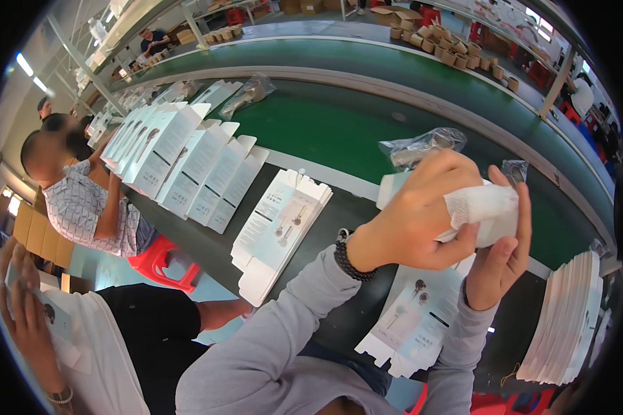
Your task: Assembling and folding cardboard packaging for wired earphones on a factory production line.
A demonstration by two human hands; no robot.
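My left hand (415,218), with a dark beaded bracelet at its wrist, is bent round a small white carton (497,234). White gauze (479,205) is wrapped over one of its fingers. From the other side my right hand (497,273) holds the same carton, its thumb and fingers against the carton's end. Much of the carton is hidden behind the fingers. Below my hands flat printed cartons (412,321) lie on the dark table. Further left is a small pile of flat cartons (278,228).
Opened cartons (187,162) stand in a row at the left. A tall stack of flat cartons (564,318) is at the right. Clear-bagged parts (422,146) lie along the green conveyor belt (325,128). Two people sit nearby at left, one on a red stool (163,263).
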